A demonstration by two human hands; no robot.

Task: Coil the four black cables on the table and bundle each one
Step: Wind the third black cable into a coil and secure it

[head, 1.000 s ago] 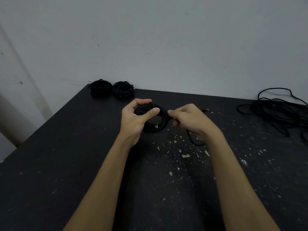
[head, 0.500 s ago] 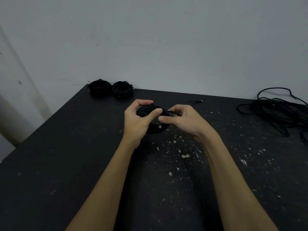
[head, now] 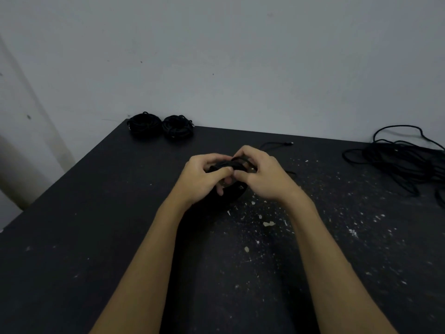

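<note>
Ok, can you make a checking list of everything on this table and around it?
Surface: black table, speckled with pale flecks and chips.
Job's things: two finished bundles at the far left corner; one coil held in both hands.
Clutter: nothing seen.
Hands: left hand and right hand both grip the coil, fingers curled.
Cables: loose tangled cable at far right; the coil's free end lies behind the hands.
Surroundings: plain pale wall.

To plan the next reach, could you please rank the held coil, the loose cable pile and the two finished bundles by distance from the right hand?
1. Held coil, in the right hand.
2. Loose cable pile, far right.
3. Two finished bundles, back left corner.
</note>
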